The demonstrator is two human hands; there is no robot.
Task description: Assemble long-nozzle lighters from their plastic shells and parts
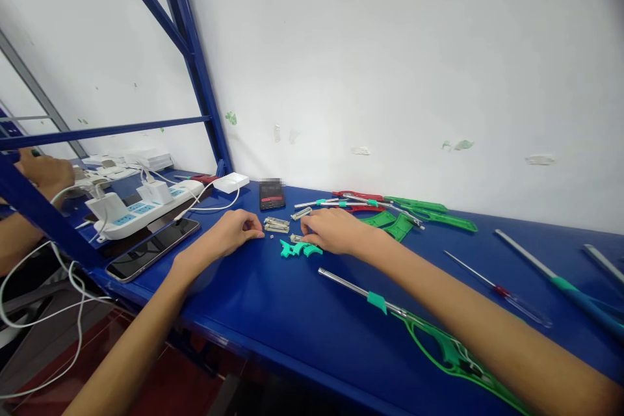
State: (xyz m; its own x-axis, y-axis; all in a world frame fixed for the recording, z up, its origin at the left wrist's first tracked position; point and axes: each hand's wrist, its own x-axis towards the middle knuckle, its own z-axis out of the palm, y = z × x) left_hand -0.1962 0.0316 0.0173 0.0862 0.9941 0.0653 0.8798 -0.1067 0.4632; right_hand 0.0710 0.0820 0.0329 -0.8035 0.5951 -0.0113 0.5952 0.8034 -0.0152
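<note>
My left hand (237,232) rests on the blue table with its fingertips pinched together; what they hold, if anything, is hidden. Just to its right lie small beige-and-metal parts (277,227) and a tiny pale piece (272,236). My right hand (329,229) is closed, its fingertips on another small beige-and-metal part (296,238); I cannot tell whether they grip it. Teal trigger-shaped pieces (298,249) lie in front of those fingers. Under my right forearm stretches an opened green long-nosed lighter (433,338) with a metal tube and a teal trigger.
Behind lie red and green handle shells (419,208) with metal tubes. To the right are a screwdriver (502,289) and a blue lighter (580,299). On the left are a phone (156,248), a power strip (146,211) with cables, and another person's hand (49,172) beyond the blue frame.
</note>
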